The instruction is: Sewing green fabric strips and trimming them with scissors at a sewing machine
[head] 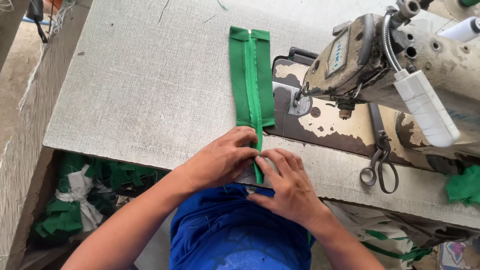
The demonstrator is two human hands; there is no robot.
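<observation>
A long green fabric strip with a green zipper down its middle lies flat on the grey table, running away from me. My left hand presses on the strip's near end, fingertips pinching at the zipper. My right hand lies beside it, fingers touching the zipper's near tail at the table edge. Both hands meet at the strip's lower end.
An old, worn sewing machine stands at the right, its needle area just right of the strip. Scissors lie on the machine bed. Green and white fabric scraps are piled below the table at left; a green scrap sits far right.
</observation>
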